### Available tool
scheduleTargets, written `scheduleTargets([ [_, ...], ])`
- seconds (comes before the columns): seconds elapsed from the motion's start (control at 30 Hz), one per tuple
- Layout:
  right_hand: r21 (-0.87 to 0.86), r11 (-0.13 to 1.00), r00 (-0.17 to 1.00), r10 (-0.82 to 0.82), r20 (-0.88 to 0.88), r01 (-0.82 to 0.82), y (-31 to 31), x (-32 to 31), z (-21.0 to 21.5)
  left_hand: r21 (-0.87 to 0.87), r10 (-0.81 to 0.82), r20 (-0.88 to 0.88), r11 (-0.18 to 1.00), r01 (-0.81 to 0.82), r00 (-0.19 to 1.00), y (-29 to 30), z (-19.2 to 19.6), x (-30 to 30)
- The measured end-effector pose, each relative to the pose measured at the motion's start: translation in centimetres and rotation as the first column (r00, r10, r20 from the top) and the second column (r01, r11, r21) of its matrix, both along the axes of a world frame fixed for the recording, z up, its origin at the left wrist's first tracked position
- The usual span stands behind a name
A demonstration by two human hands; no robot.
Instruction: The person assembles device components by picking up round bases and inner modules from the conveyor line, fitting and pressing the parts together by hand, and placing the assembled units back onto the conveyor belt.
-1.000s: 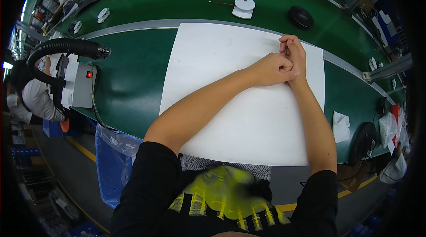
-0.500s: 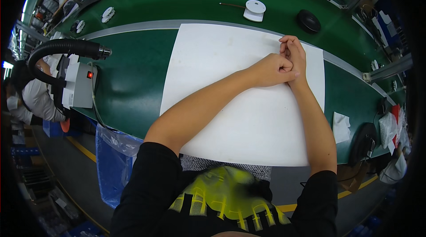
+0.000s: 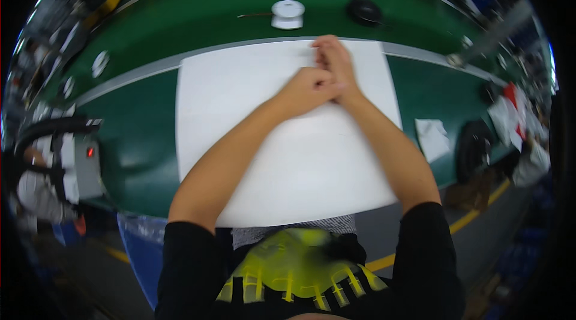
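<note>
Both my hands meet over a large white sheet spread on the green bench. Curled into a fist, my left hand presses against the palm side of my right hand. Whether anything sits inside the left fist is hidden. My right hand points away from me, its fingers loosely bent and apart, and no object shows in it. Beyond the sheet, a white spool-like piece with a thin brown lead stands on a darker green strip. To its right lies a black oval object.
At far left is a grey box with a red lit switch and a black flexible arm. A crumpled white cloth lies right of the sheet, beside a dark round object. A blue bag hangs below the bench's left edge.
The whole view has shifted and turned, so the sheet, the spool-like piece and the black oval sit further left. My hands stay pressed together in about the same pose.
</note>
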State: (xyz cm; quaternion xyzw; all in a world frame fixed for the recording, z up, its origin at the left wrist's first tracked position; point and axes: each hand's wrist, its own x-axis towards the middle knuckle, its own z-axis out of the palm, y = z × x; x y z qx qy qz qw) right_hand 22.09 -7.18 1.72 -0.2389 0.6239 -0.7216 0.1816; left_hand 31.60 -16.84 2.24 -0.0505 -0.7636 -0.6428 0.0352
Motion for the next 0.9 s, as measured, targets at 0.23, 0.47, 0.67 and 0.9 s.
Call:
scheduleTargets([
  [0.23,-0.055,0.998,0.999,0.036,0.035,-0.034,1.7,-0.7,0.7,-0.140,0.053,-0.040,0.988,-0.058,0.998,1.3,0.2,-0.7],
  [0.47,-0.034,0.999,0.994,0.032,0.109,-0.028,2.7,-0.5,1.5,-0.155,0.103,-0.028,0.982,-0.106,0.994,2.2,0.8,-0.6],
  [0.67,-0.174,0.980,0.995,0.095,-0.016,-0.097,2.3,0.2,0.8,0.075,0.295,-0.427,0.954,-0.291,0.855,3.7,3.4,-1.2],
  [0.9,-0.122,0.988,0.921,-0.136,-0.366,0.098,0.8,-0.1,-1.6,-0.649,-0.093,-0.612,0.626,-0.432,0.785,8.7,8.2,-18.8],
])
